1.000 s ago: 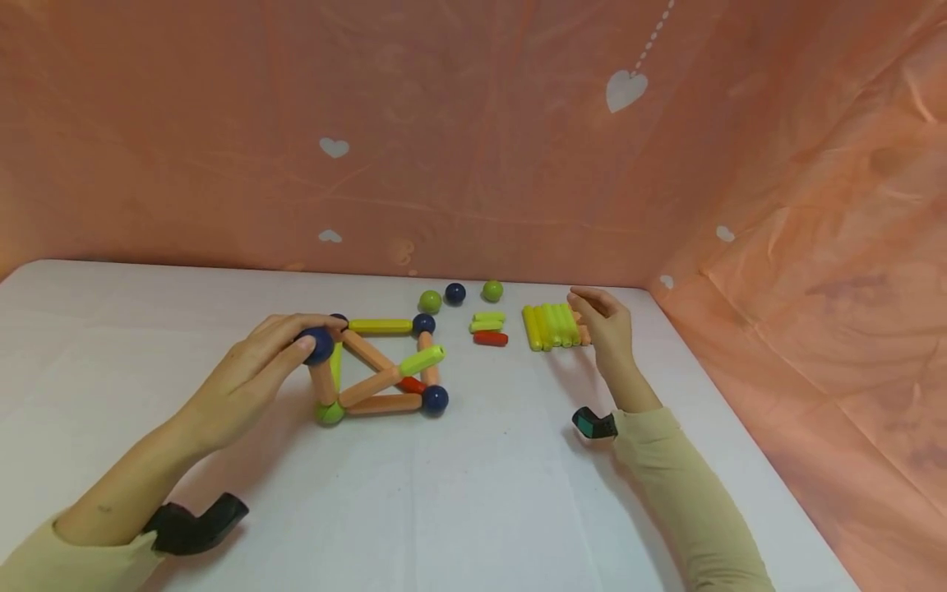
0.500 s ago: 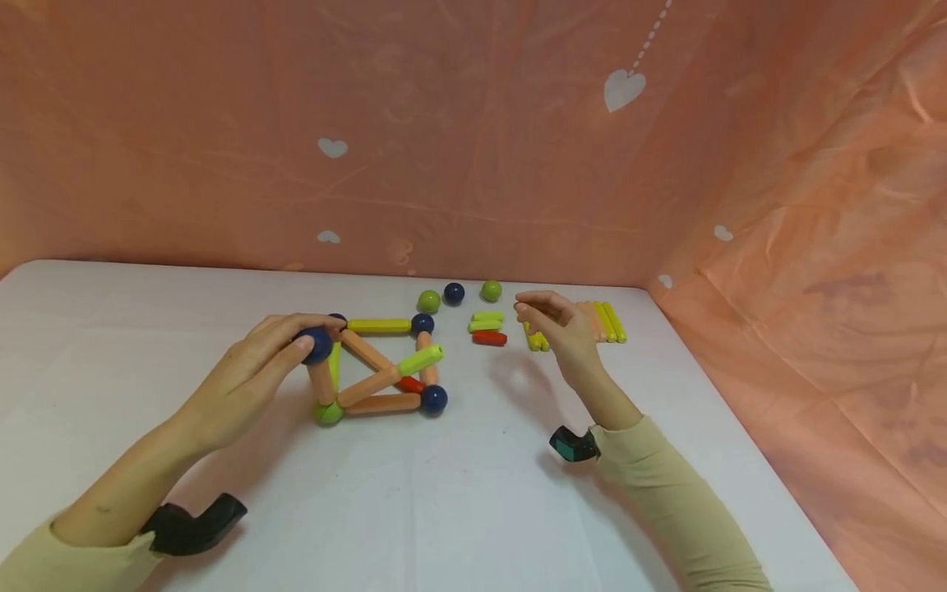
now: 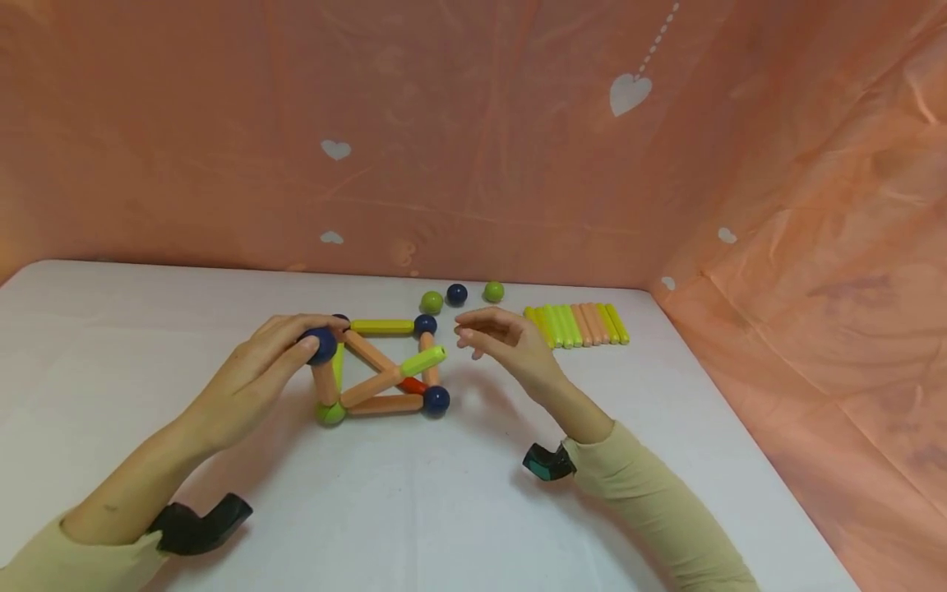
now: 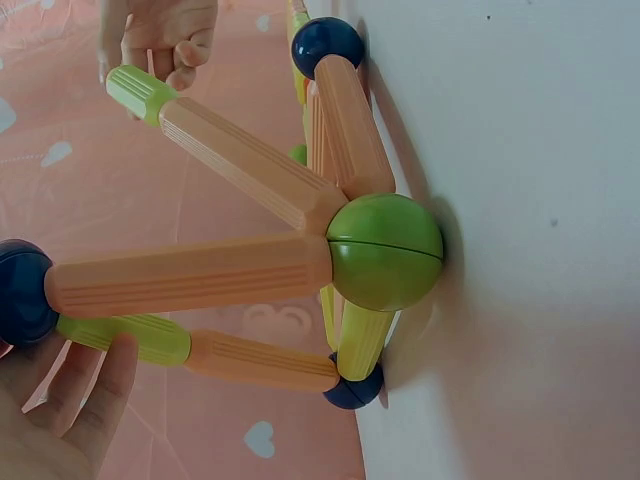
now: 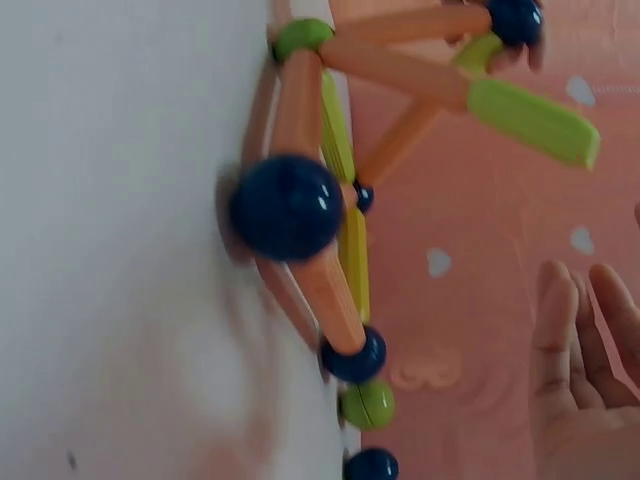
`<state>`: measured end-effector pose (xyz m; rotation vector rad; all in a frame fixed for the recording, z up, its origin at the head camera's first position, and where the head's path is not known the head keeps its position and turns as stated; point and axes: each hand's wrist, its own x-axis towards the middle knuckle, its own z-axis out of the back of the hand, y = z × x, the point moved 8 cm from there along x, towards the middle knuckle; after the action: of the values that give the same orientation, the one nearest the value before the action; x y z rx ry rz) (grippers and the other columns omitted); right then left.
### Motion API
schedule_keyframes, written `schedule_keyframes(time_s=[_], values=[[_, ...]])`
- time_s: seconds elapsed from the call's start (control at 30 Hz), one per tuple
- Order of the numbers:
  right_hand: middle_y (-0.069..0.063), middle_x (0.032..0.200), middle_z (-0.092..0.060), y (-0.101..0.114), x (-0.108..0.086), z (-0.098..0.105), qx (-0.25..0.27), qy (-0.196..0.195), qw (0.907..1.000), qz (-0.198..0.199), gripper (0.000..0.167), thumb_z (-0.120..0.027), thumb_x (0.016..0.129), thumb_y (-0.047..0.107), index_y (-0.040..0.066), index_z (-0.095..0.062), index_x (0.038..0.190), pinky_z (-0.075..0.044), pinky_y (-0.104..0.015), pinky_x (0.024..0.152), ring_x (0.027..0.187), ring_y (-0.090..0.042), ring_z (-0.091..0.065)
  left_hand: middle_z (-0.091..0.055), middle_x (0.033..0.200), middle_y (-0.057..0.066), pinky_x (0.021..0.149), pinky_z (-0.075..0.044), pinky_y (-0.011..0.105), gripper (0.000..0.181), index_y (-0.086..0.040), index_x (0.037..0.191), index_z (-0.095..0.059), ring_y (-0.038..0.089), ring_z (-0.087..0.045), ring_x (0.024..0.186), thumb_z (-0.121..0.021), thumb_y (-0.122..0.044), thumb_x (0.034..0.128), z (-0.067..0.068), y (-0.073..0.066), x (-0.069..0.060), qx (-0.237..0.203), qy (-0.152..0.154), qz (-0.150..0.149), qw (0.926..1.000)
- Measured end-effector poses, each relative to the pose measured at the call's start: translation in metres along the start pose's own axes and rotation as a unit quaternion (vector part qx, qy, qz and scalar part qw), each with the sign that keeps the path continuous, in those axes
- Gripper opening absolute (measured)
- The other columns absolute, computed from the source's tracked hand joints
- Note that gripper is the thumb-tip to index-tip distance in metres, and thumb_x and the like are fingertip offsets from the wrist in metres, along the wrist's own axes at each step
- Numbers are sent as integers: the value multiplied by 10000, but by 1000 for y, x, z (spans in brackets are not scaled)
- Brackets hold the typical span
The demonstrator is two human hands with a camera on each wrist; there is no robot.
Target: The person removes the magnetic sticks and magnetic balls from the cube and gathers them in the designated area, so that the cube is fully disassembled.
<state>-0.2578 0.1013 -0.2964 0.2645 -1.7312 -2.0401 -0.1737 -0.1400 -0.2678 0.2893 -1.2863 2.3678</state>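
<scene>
My left hand (image 3: 247,386) holds a dark blue ball (image 3: 321,346) at the top of a leaning orange magnetic stick (image 3: 324,384), whose foot meets a green ball (image 3: 330,413). In the left wrist view its fingers touch a light green stick (image 4: 150,340) joined to that ball. From the green ball another orange stick (image 4: 250,160) slants up, tipped with a light green piece (image 3: 423,360). Several sticks and blue balls (image 3: 436,400) form a four-sided frame on the table. My right hand (image 3: 514,353) hovers right of the frame, fingers loosely bent, holding nothing visible.
A row of yellow, light green and orange sticks (image 3: 584,326) lies at the right. Along the back edge of the white table (image 3: 481,510) stand a green ball (image 3: 432,302), a blue ball (image 3: 457,294) and another green ball (image 3: 494,292). Pink cloth (image 3: 473,140) hangs behind.
My right hand has moved left from the row of sticks towards the frame, now covering the short light green and red pieces. My left hand has stayed on the blue ball.
</scene>
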Motion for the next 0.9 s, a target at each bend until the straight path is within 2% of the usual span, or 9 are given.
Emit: schedule_keyframes(time_s=[0.1,0.17,0.3,0.43,0.53,0.63,0.67,0.77,0.9], values=[[-259,1177,-612,1,-1,-15,-37,472,9989,48,332,-624,916,51,-89,-573,1212,-550,-266,791,911,-114,-639,-551,1272,34,919,-307,40,318,-127,1296,-567,0,-413,1143,-383,-157,1039,0,-1,1,-12,-27,-68,10000],[-279,1208,-590,2,-1,-23,-34,716,9974,118,334,-636,908,59,-71,-583,1211,-544,-258,818,932,-133,-630,-553,1268,34,920,-303,38,317,-125,1294,-568,-1,-413,1141,-383,-152,1038,0,-2,1,-15,-43,-93,9999],[-211,1206,-615,4,-2,-35,46,925,9955,188,323,-650,898,77,-48,-603,1193,-527,-229,833,953,-159,-604,-558,1263,34,924,-300,36,317,-132,1292,-571,-4,-413,1141,-384,-143,1037,1,-2,1,-22,-66,-130,9999],[-154,1185,-643,1,-4,-39,54,744,9972,79,287,-655,906,111,-32,-629,1153,-530,-250,804,908,-195,-608,-558,1267,26,925,-295,37,316,-147,1290,-576,-11,-407,1153,-388,-144,1036,1,-1,0,-11,-77,-127,9999],[-167,1181,-644,-4,-5,-40,270,719,9970,-11,300,-629,926,125,-58,-612,1162,-542,-363,858,870,-238,-650,-557,1271,21,924,-292,40,315,-143,1287,-578,-11,-402,1157,-389,-146,1035,1,0,-1,-7,-87,-115,9999],[-150,1146,-658,-9,-5,-39,505,753,9959,32,288,-586,942,96,-92,-598,1160,-538,-392,878,896,-341,-646,-558,1273,21,924,-293,43,315,-144,1288,-578,-6,-400,1159,-388,-148,1036,1,0,-1,-11,-85,-103,9999],[-121,1117,-667,-12,-6,-37,536,704,9961,4,284,-578,943,90,-97,-598,1156,-538,-386,879,896,-338,-643,-558,1273,23,925,-294,41,314,-138,1286,-578,-5,-402,1160,-388,-147,1036,1,1,-2,-22,-87,-109,9999],[-20,1046,-676,-18,-5,-25,440,330,9985,-69,260,-567,947,79,-93,-612,1137,-543,-302,836,922,-330,-617,-553,1277,26,926,-297,39,316,-145,1290,-574,-4,-402,1161,-385,-153,1038,0,2,-2,-46,-65,-82,9999],[12,1047,-653,-33,-5,-1,516,-292,9965,-593,299,-582,940,79,-87,-590,1189,-521,-333,916,927,-177,-635,-546,1278,25,920,-309,57,319,-154,1298,-567,1,-405,1153,-379,-174,1041,0,3,-2,2,-22,3,10000]])
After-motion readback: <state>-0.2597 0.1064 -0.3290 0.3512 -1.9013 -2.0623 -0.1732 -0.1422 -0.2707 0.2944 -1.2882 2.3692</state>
